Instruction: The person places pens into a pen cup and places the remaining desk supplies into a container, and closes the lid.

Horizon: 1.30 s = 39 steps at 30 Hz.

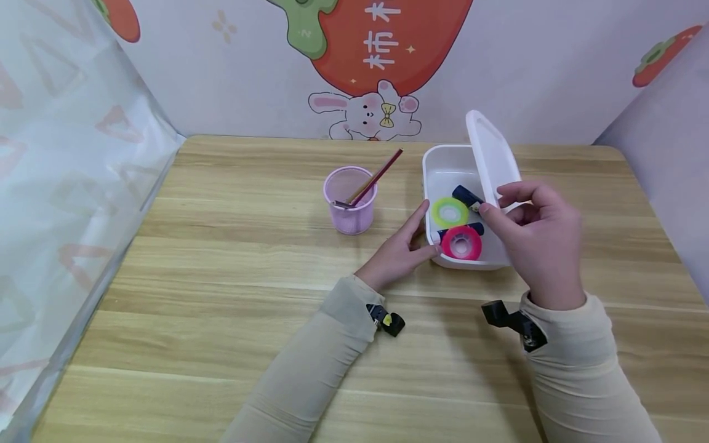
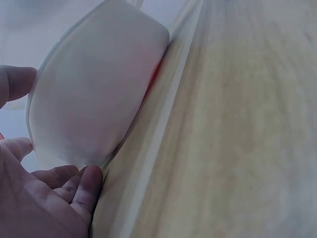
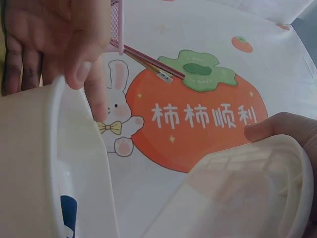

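A white plastic box [image 1: 451,161] sits toward the right of the table. My left hand [image 1: 394,257] grips its near left corner, thumb at the front rim and a finger along the left side. In the left wrist view several fingers are bent against the box's wall [image 2: 94,89]. My right hand [image 1: 545,240] pinches the edge of the white lid [image 1: 495,154], which stands tilted up over the box's right part. Inside lie a yellow-green tape roll [image 1: 436,212], a pink tape roll [image 1: 447,251] and dark blue cylinders [image 1: 466,195], partly covered by the rolls and lid.
Left of the box stands a pink mesh cup [image 1: 354,220] with pencils [image 1: 382,172] leaning out to the right. A wall sheet with a rabbit print [image 1: 368,114] rises behind the wooden table [image 1: 221,246]. A pale sheet [image 1: 72,172] hangs along the left.
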Tool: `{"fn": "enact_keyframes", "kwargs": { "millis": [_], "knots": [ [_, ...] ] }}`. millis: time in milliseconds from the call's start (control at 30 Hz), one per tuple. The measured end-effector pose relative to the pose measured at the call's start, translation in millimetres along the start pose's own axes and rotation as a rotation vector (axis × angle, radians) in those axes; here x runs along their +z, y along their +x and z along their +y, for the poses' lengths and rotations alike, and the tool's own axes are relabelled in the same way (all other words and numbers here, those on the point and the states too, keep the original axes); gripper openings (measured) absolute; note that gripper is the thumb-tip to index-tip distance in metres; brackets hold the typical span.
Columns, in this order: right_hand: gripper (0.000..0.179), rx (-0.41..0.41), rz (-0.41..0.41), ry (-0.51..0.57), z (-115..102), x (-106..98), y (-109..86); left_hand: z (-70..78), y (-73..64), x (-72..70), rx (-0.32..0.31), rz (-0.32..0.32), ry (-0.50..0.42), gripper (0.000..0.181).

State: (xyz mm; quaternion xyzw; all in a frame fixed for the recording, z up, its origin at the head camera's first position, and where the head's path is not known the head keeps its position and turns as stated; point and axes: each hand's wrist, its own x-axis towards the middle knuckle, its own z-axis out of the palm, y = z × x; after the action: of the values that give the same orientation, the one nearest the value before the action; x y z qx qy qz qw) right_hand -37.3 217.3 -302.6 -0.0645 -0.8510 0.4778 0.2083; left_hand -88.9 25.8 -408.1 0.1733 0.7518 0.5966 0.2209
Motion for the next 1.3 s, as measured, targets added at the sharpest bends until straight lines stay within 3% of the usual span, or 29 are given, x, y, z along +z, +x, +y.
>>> {"fn": "enact_keyframes", "kwargs": {
  "millis": [267, 433, 533, 600, 700, 767, 867, 1067, 1300],
  "knots": [
    [0.030, -0.034, -0.029, -0.028, -2.8, 5.5, -5.6, 0.6, 0.9, 0.5, 0.028, 0.000, -0.021, 0.085],
    [0.029, -0.046, -0.036, -0.029, -0.5, 7.9, -4.6, 2.6, 0.2, 0.0, 0.056, 0.020, 0.032, 0.085],
    [0.030, -0.040, -0.035, -0.036, -0.1, 8.6, -3.9, 5.2, -1.7, -0.2, 0.079, 0.084, 0.065, 0.081],
    [0.030, -0.043, -0.035, -0.038, -0.2, 9.4, -3.5, 9.3, -3.5, 0.1, 0.109, 0.168, 0.045, 0.074],
    [0.030, -0.051, -0.040, -0.042, -0.8, 10.9, -3.1, 17.8, -7.0, 1.2, 0.185, 0.289, -0.070, 0.059],
    [0.030, -0.058, -0.044, -0.046, -1.0, 11.8, -3.1, 25.1, -9.9, 2.5, 0.240, 0.314, -0.164, 0.052],
    [0.030, -0.078, -0.047, -0.053, -0.8, 12.9, -3.2, 34.8, -14.4, 6.3, 0.265, 0.251, -0.292, 0.048],
    [0.032, -0.113, -0.054, -0.072, 0.7, 14.6, -4.4, 49.9, -20.5, 18.1, 0.184, 0.086, -0.457, 0.047],
    [0.033, -0.120, -0.057, -0.092, 1.7, 15.7, -6.5, 56.8, -21.7, 27.0, 0.138, 0.007, -0.599, 0.045]
  ]
}}
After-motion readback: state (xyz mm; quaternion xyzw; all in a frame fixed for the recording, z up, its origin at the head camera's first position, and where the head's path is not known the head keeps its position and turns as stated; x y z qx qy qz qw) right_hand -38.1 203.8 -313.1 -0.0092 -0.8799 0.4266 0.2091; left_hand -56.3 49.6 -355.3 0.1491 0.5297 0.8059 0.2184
